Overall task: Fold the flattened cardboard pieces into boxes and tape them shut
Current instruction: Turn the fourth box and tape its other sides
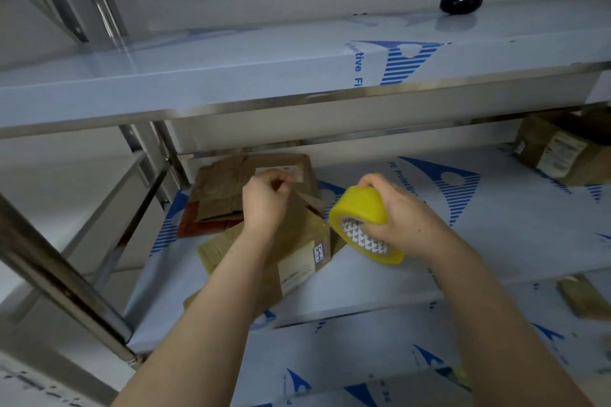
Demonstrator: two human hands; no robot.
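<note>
Shelf (496, 241), rear left corner: flattened cardboard (224, 190) stacked. Left hand (264, 200) above it, fingers curled, thumb on forefinger; cannot tell if it pinches anything. Folded box (305, 241) near the front edge, beneath the left wrist. Right hand (405, 221) grips yellow tape roll (358, 211), just right of the box.

Both forearms bare, extended forward, converging. Left hand (264, 205): back facing up, fingers (275, 179) curled, thumb pressed to index; whether anything is pinched, not resolvable. Right hand (405, 223): just right of the left fingers, roughly level, fingers wrapped over tape roll (358, 208), wrist angled inward.
</note>
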